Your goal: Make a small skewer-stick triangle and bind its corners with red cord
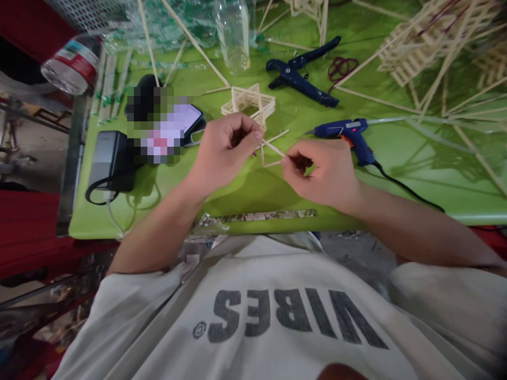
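My left hand [233,145] pinches the far end of a thin wooden stick [274,148] between thumb and finger. At the stick's near end, my right hand [320,169] closes thumb and fingertips on it. More thin sticks cross below, forming a small angular frame [271,164] between my hands. Just beyond my left hand sits a star-shaped stack of sticks [249,103]. A blue glue gun [346,132] with a lit red light lies beyond my right hand, its nozzle pointing left. Dark blue cutters [303,74] rest with their handles apart farther back.
A phone [192,124], a power bank [109,158] and a clear bottle [233,37] stand or lie left and back. A large stick structure [420,47] fills the back right. Near the front edge lies a patterned strip [277,215]. The glue gun's cord [407,189] runs right.
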